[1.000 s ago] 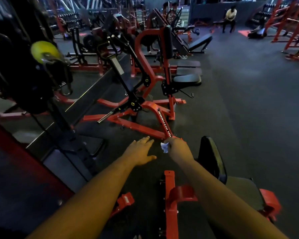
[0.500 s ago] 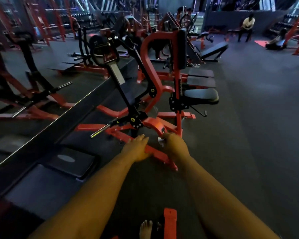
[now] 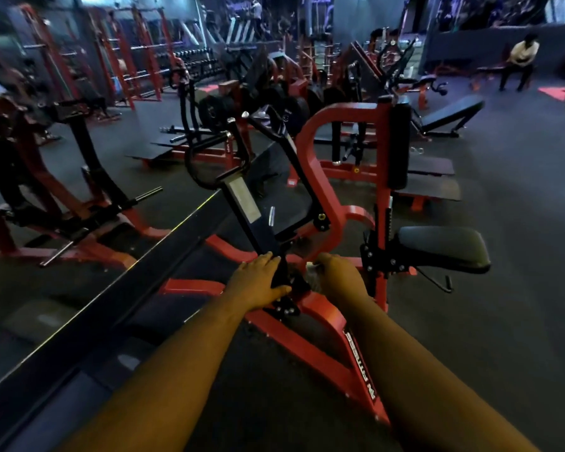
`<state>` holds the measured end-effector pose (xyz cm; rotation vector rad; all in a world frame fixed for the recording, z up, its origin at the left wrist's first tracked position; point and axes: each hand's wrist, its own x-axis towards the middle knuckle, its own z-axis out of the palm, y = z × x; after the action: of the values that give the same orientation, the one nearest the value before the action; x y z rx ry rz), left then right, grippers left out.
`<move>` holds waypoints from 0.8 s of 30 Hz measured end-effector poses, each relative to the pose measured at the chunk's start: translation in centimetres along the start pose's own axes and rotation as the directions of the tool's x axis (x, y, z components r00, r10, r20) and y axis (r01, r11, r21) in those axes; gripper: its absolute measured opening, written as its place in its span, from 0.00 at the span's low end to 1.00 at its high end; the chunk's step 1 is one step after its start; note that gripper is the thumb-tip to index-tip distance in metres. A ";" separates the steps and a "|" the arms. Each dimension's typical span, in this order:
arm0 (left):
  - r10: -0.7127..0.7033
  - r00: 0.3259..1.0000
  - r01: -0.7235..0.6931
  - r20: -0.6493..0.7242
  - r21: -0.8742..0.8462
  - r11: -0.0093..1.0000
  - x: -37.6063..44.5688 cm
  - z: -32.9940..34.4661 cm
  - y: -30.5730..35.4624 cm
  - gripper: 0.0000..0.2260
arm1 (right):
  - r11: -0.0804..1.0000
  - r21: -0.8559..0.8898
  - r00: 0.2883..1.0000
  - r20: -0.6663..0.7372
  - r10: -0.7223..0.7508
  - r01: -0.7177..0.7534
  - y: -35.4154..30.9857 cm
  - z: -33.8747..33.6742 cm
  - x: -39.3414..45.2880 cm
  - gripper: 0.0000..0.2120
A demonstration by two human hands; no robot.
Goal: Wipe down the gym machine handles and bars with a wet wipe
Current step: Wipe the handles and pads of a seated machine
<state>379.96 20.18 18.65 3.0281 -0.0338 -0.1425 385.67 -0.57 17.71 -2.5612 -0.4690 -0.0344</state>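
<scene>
A red-framed gym machine (image 3: 320, 151) stands straight ahead, with a black lever arm (image 3: 252, 220) rising to a curved black handle (image 3: 209, 164) and a black seat pad (image 3: 444, 247) on the right. My left hand (image 3: 258, 283) reaches out with fingers nearly straight, in front of the lower end of the black lever arm; whether it touches the arm I cannot tell. My right hand (image 3: 340, 277) grips a small white wet wipe (image 3: 313, 274) just right of that arm, near the pivot. Most of the wipe is hidden in the fist.
A long wall mirror with a dark ledge (image 3: 118, 305) runs along the left and reflects machines. More red machines and benches (image 3: 450, 115) fill the back. A person (image 3: 521, 60) sits at the far right. Dark rubber floor (image 3: 503, 321) spreads to the right.
The view has moved forward toward the red machine. Both hands have advanced from above its base to the lower lever arm. The right hand still holds the wipe.
</scene>
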 end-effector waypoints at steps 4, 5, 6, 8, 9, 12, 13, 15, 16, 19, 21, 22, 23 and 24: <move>-0.033 0.999 0.034 -0.016 0.007 0.999 3.6 -2.4 -3.2 0.40 | 0.998 -0.023 0.997 0.045 -0.057 0.058 -2.0 -0.1 6.0 0.08; -0.037 0.999 0.037 -0.023 0.005 0.999 4.4 -2.9 -4.0 0.40 | 0.997 -0.018 0.997 0.046 -0.068 0.069 -2.4 0.0 7.2 0.09; -0.045 0.998 0.045 -0.032 0.001 0.999 5.4 -3.4 -5.0 0.40 | 0.997 -0.014 0.996 0.050 -0.079 0.079 -2.8 0.3 8.9 0.10; -0.052 0.998 0.052 -0.044 0.006 0.999 7.5 -4.3 -6.9 0.40 | 0.995 0.008 0.994 0.042 -0.102 0.101 -3.4 1.0 12.0 0.12; -0.055 0.997 0.056 -0.045 0.017 0.998 8.6 -4.8 -7.9 0.40 | 0.994 0.023 0.993 0.031 -0.110 0.110 -3.7 1.5 13.5 0.12; -0.070 0.995 0.075 -0.072 0.065 0.995 12.7 -6.4 -10.7 0.39 | 0.986 0.086 0.989 0.025 -0.149 0.146 -4.4 3.0 18.7 0.09; -0.082 0.993 0.087 -0.085 0.066 0.994 14.5 -6.8 -11.7 0.39 | 0.982 0.109 0.988 0.022 -0.155 0.152 -4.5 3.7 20.8 0.09; -0.113 0.989 0.118 -0.097 0.046 0.992 17.5 -7.4 -13.6 0.39 | 0.974 0.161 0.986 0.025 -0.166 0.160 -4.9 4.7 24.5 0.08; -0.126 0.988 0.130 -0.095 0.041 0.991 19.0 -7.6 -14.6 0.39 | 0.970 0.192 0.986 0.035 -0.161 0.151 -5.1 5.3 26.5 0.07; -0.133 0.987 0.141 -0.088 0.098 0.985 22.8 -7.9 -17.6 0.38 | 0.950 0.295 0.991 0.054 -0.126 0.105 -5.8 6.8 31.9 0.05; -0.152 0.982 0.163 -0.109 0.097 0.982 24.7 -8.0 -19.7 0.38 | 0.932 0.352 0.990 0.066 -0.123 0.092 -6.6 7.7 34.9 0.02; -0.165 0.979 0.176 -0.121 0.089 0.980 25.5 -8.1 -20.7 0.37 | 0.929 0.358 0.989 0.069 -0.128 0.095 -7.1 8.2 36.3 0.02; -0.178 0.975 0.189 -0.133 0.083 0.978 26.4 -8.3 -22.0 0.37 | 0.926 0.364 0.987 0.073 -0.140 0.105 -7.7 8.6 37.7 0.02; -0.187 0.971 0.201 -0.151 0.085 0.976 27.1 -8.5 -23.2 0.36 | 0.921 0.371 0.984 0.081 -0.158 0.117 -8.3 9.1 39.0 0.03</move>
<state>408.16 43.42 21.98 3.1265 0.2769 0.0618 418.88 23.23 18.61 -2.1676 -0.6334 0.1323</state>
